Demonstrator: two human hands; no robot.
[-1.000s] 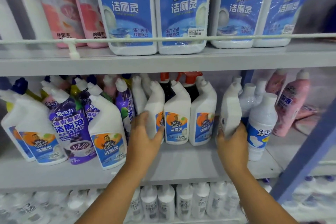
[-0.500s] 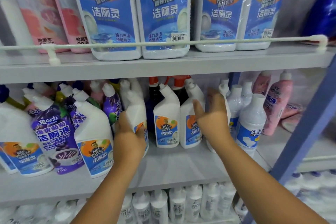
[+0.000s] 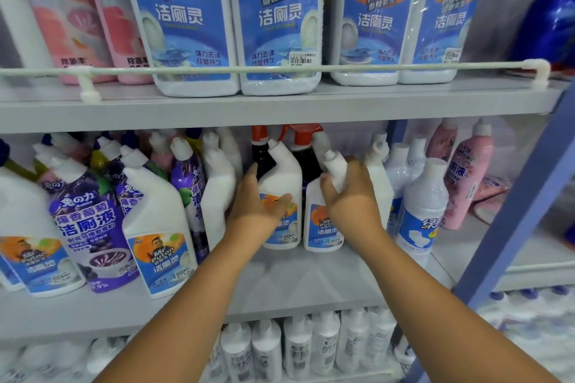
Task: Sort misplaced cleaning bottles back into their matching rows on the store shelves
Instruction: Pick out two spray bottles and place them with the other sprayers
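While both arms reach into the middle shelf (image 3: 280, 286) of a store's cleaning aisle, a person works on two white angled-neck toilet-cleaner bottles standing side by side near its centre. The left hand (image 3: 253, 207) lies against the left white bottle (image 3: 281, 196), fingers nearly straight along its side and thumb spread across the orange-and-blue label, pressing rather than clasping; this looks like a steadying push to keep the bottle upright and in line. The right hand (image 3: 348, 196) curls its fingers round the neck and shoulder of the right white bottle (image 3: 322, 221), thumb on the near side, a firm grip high up where the bottle is narrowest and easiest to steer. That bottle stands on the shelf, touching its twin, with a further white bottle (image 3: 378, 183) just behind the wrist.

Both carry the same label as a matching bottle (image 3: 158, 227) further left, which stands among purple-labelled bottles (image 3: 90, 227), so the row there appears mixed and sorting is likely far from finished. Two dark spray bottles (image 3: 306, 162) with red triggers stand behind the pair. To the right are round white bottles (image 3: 423, 205) with blue labels and pink bottles (image 3: 469, 171). Large blue-labelled jugs (image 3: 273, 19) sit above, behind a white guard rail (image 3: 280, 69). Whether the gripped bottle is being seated or lifted cannot be told.
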